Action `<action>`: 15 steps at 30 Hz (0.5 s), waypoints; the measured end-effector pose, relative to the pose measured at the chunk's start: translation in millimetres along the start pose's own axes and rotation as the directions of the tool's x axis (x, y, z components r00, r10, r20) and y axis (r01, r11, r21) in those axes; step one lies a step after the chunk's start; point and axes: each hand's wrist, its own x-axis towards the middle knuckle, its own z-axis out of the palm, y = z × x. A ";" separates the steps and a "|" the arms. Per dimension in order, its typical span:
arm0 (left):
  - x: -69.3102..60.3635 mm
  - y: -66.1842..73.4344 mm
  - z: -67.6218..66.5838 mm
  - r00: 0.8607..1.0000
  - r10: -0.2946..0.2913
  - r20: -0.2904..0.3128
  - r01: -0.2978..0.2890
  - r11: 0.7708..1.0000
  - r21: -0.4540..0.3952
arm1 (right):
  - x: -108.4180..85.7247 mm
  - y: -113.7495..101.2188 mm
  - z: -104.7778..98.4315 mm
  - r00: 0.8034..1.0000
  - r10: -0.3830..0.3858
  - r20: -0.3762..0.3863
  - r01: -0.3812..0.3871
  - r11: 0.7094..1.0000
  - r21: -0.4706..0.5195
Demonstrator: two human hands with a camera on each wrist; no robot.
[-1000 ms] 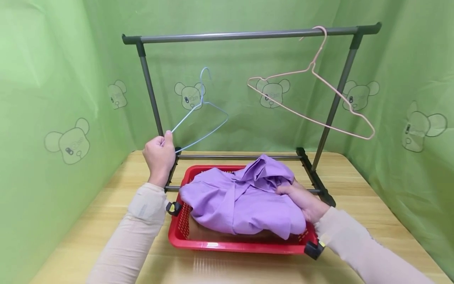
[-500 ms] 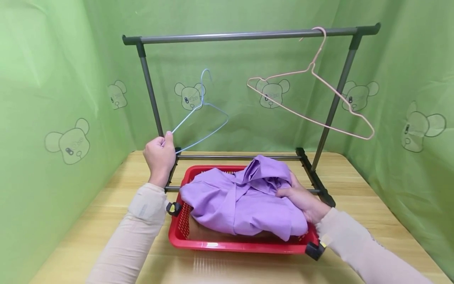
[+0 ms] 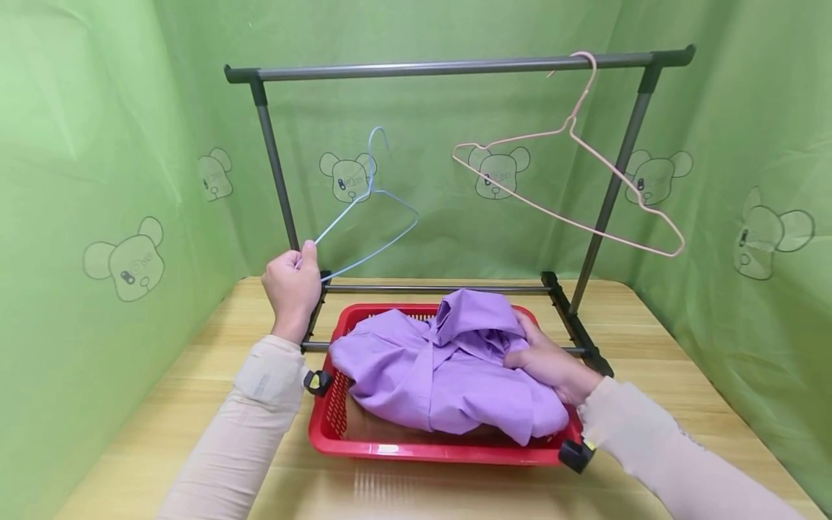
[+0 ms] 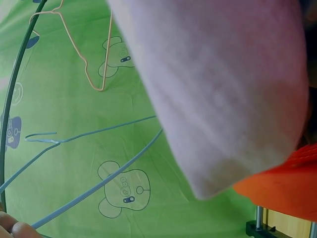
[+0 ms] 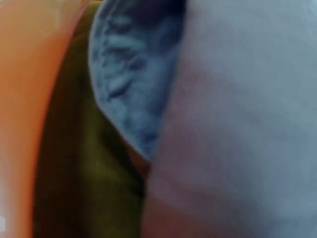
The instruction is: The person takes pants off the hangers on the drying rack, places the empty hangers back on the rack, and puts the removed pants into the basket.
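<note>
My left hand (image 3: 294, 289) grips one side of a blue wire clothes hanger (image 3: 393, 235), whose hook points up below the rack's bar. Its fingertips and the same hanger (image 4: 99, 183) also show at the left wrist view's lower left. A purple garment (image 3: 403, 368), probably a shirt, lies bunched in a red basket (image 3: 390, 449). At the garment's right side my right hand (image 3: 552, 365) holds its cloth, thumb on top; the other fingers are partly hidden behind the fabric. Blurred cloth (image 5: 133, 74) and the basket wall (image 5: 25, 99) fill much of the right wrist view.
A dark metal clothes rack (image 3: 416, 69) stands behind the basket on the wooden table (image 3: 663, 404). From its bar, to the right, hangs a pink hanger (image 3: 572, 131). Brown cloth (image 3: 370, 426) lies beneath the purple garment. Green curtains (image 3: 130, 87) with bear drawings surround the table.
The raised upper fold of the purple garment has shifted left and sunk a little as my right hand moved the cloth. My left hand and the blue hanger have stayed nearly still.
</note>
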 end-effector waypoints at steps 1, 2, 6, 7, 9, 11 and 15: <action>0.2 0.1 -0.2 1.000 -0.001 -0.001 0.001 1.000 -0.002 | 0.1 -0.5 0.1 1.000 0.000 0.003 0.001 1.000 -0.020; 0.4 0.2 -0.4 1.000 -0.001 0.000 0.001 1.000 -0.002 | 0.1 -1.1 0.3 1.000 -0.002 0.006 0.002 0.999 -0.036; 0.9 0.3 -1.5 1.000 0.000 -0.002 0.000 1.000 -0.003 | -0.3 -3.2 1.0 1.000 0.000 0.017 0.002 0.992 -0.125; 0.9 0.3 -1.8 1.000 0.000 -0.003 0.000 1.000 -0.003 | -0.6 -4.0 1.4 1.000 0.001 0.019 0.002 0.987 -0.158; 1.2 0.1 -2.4 1.000 0.003 -0.007 -0.004 1.000 -0.004 | -1.3 -5.8 2.4 1.000 0.007 0.021 -0.002 0.974 -0.226; 1.3 -0.2 -2.9 1.000 0.005 -0.006 -0.005 1.000 -0.005 | -1.9 -7.4 3.6 1.000 0.005 0.022 0.001 0.956 -0.292; 1.1 -0.9 -4.0 1.000 0.003 -0.004 -0.003 1.000 -0.001 | -1.7 -8.2 5.6 0.999 -0.023 0.034 0.035 0.922 -0.385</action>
